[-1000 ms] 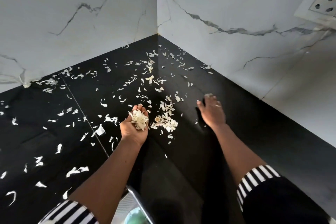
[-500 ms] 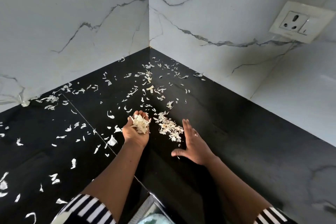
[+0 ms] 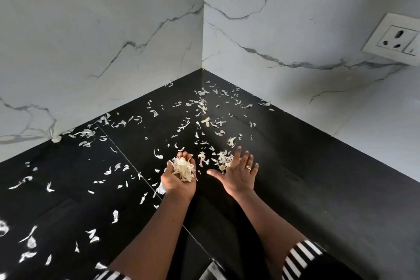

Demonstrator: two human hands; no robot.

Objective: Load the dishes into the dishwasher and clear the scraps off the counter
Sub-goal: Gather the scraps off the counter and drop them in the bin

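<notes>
Pale, papery peel scraps (image 3: 202,107) lie scattered over the black counter (image 3: 306,188), thickest toward the corner and along the left. My left hand (image 3: 176,185) is turned palm up, its fingers curled around a heap of gathered scraps (image 3: 183,168). My right hand (image 3: 241,176) is to its right with fingers spread and straight, a ring on one finger. It is set against a small swept pile of scraps (image 3: 222,159) on the counter. No dishes or dishwasher are in view.
White marble-look walls (image 3: 113,41) meet at the corner behind the counter. A white wall socket (image 3: 395,40) sits on the right wall. A seam (image 3: 127,159) crosses the counter on the left. A metallic edge (image 3: 211,270) shows at the bottom.
My right hand has swept from the right toward my left hand, turning from palm down to fingers spread beside the small pile. The left hand stays cupped around its heap.
</notes>
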